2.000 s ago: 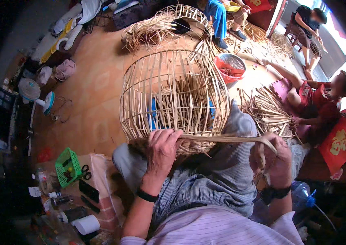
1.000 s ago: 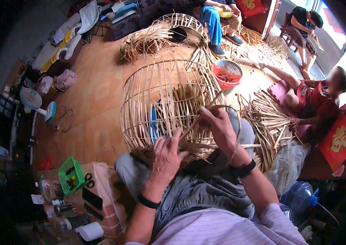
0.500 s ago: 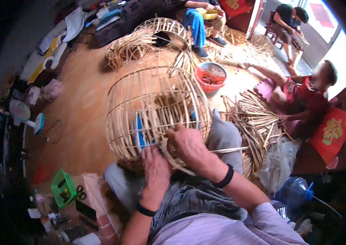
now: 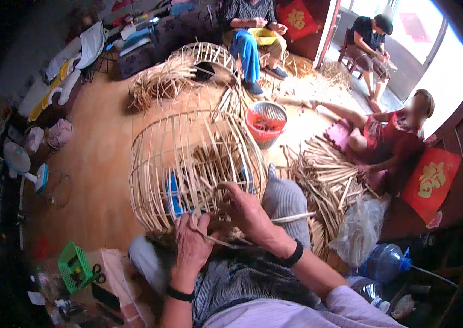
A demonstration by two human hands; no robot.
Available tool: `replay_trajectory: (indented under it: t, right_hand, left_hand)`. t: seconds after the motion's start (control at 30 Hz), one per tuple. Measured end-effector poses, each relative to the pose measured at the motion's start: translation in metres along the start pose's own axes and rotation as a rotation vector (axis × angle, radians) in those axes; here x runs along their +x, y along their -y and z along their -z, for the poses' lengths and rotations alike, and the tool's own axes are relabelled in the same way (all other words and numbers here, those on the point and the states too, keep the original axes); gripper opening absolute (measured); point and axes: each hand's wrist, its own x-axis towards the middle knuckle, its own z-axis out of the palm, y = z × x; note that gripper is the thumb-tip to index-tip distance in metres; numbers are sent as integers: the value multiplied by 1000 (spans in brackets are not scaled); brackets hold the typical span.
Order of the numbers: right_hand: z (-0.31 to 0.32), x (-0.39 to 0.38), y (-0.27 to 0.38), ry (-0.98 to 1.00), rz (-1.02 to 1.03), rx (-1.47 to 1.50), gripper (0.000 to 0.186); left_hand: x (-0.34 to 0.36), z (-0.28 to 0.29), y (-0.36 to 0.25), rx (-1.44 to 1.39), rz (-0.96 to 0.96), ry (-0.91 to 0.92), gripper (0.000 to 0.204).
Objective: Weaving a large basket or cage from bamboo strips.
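An open cage-like basket frame of pale strips (image 4: pixel 149 153) rests in front of my knees, with loose dried stalks and something blue showing inside it. My left hand (image 4: pixel 192 240) is at its near edge, fingers curled on a long flat strip (image 4: pixel 212 236). Just right of it, my right hand (image 4: pixel 250 218) is closed around the same strip among the upright slats, its fingertips partly hidden. A pale length of strip lies out to the right across my knee.
Stalks (image 4: pixel 324 158), a red-lined bucket (image 4: pixel 265 120) and a plastic bag (image 4: pixel 360 224) lie right and ahead. A person in red (image 4: pixel 395 136) sits right; two people (image 4: pixel 250 49) (image 4: pixel 368 38) work behind. Green basket (image 4: pixel 73 265) and scissors (image 4: pixel 99 273) lie left; a bottle (image 4: pixel 379 262) lies lower right.
My right hand has moved left from the strip's far end over to the frame, beside my left hand, bending the strip among the slats. The whole view has shifted, the frame appearing lower left.
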Motion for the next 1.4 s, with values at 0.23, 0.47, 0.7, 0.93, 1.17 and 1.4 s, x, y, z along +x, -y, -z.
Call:
replay_trajectory:
  t: [0.23,0.47,0.7,0.93,1.17,1.4]
  right_hand:
    - [5,-35,-11,-32,-385,569,35]
    - [13,-74,-4,194,-567,864,34]
    - [8,-17,14,263,-212,284,24]
    - [37,-33,-14,110,-633,734,32]
    - [-3,-61,-6,239,-477,454,35]
    - [42,-71,-23,-139,-422,1052,40]
  left_hand:
    - [1,-11,12,-77,-36,-131,39]
    - [6,-10,11,-153,61,-146,20]
    - [17,-6,16,-192,179,-113,24]
    - [19,-4,36,-408,372,120,37]
    - [9,-1,25,-306,166,-17,54]
    - [27,24,61,-1030,398,155,75]
